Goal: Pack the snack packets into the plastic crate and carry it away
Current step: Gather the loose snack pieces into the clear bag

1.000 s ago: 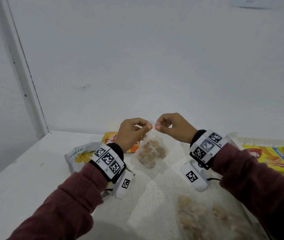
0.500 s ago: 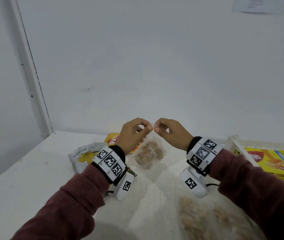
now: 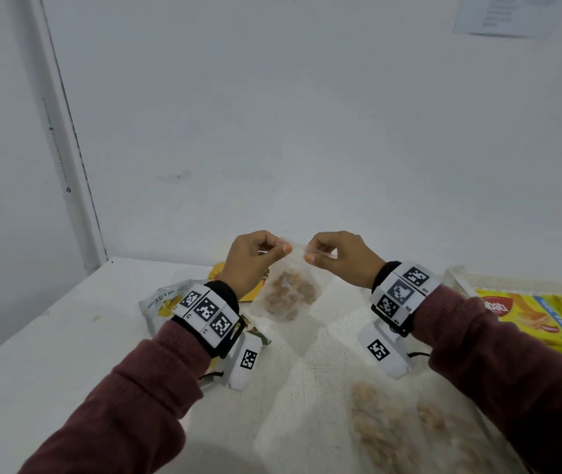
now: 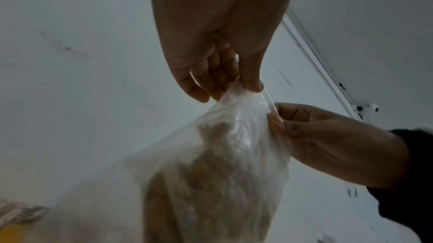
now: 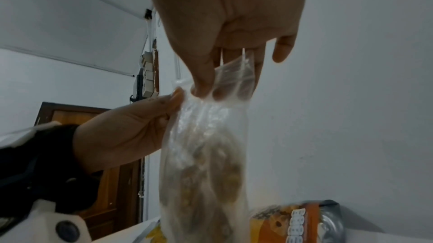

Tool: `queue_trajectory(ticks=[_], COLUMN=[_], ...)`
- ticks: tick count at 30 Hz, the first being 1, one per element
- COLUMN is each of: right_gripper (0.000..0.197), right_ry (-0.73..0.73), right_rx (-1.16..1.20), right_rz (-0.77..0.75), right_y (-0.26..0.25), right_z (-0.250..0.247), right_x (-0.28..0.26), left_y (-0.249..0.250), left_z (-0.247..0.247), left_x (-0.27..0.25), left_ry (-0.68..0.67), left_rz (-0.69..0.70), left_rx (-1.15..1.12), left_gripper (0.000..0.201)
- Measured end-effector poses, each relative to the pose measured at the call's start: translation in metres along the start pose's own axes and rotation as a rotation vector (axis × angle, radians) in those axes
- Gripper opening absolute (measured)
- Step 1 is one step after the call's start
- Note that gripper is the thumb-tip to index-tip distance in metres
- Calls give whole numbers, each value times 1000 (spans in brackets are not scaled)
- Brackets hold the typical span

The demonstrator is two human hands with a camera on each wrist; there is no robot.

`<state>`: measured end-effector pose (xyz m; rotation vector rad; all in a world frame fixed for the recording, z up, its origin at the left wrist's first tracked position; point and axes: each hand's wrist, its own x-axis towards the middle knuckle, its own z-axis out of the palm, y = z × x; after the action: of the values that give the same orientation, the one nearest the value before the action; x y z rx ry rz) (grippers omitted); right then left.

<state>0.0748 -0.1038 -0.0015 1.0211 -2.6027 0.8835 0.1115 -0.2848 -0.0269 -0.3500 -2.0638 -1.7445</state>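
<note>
A clear zip bag of brown snacks (image 3: 288,295) hangs above the white table (image 3: 67,354). My left hand (image 3: 281,247) pinches its top left corner and my right hand (image 3: 311,252) pinches its top right corner. In the left wrist view the left hand (image 4: 241,84) holds the bag's (image 4: 222,163) rim between thumb and fingers, with the right hand (image 4: 276,119) beside it. The right wrist view shows the right hand (image 5: 211,91) gripping the zip strip of the bag (image 5: 206,145). The plastic crate (image 3: 457,278) at the right holds yellow biscuit packets (image 3: 525,316).
A silver and yellow packet (image 3: 163,302) and a yellow and red packet (image 3: 218,271) lie on the table behind my left wrist. More clear bags of brown snacks (image 3: 392,429) lie at the near right. An orange packet (image 5: 300,223) stands near the wall, which is close behind.
Both hands keep their pinch on the bag's top edge and have drawn slightly apart. The bag hangs in about the same place.
</note>
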Motion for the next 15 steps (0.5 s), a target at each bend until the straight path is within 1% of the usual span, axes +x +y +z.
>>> queue_trajectory(ticks=[2,4,6,9,11,13,15], right_gripper=[11,8,8,12,13,16,14], right_ry=[77,126,118,71,67,100,135], right_rx=[-18,-13,-8,-46,-68,-118,-136], right_rz=[-68,-86,-38,44,43,15,14], right_y=[-1,-6,-7,-4,-6,-12,-19], right_z=[2,3,1,-7,-8,-5,-5], right_x=[-2,-2,-2,-7,-12,-19,-26], left_y=[1,1,2,6,7,7,11], left_z=[0,0,0,-4,-7,-6,-4], left_x=[-1,-3,-6,-13,-17,-22,-27], left_ry=[-10,-8,-7,12,3,-29,-56], left_rz=[-8,-18,-27,-55,-77,-98,-132], left_rx=[-17,-10,-20,-26,-16,-28,-85], left_gripper=[17,13,13,21,23,22,21])
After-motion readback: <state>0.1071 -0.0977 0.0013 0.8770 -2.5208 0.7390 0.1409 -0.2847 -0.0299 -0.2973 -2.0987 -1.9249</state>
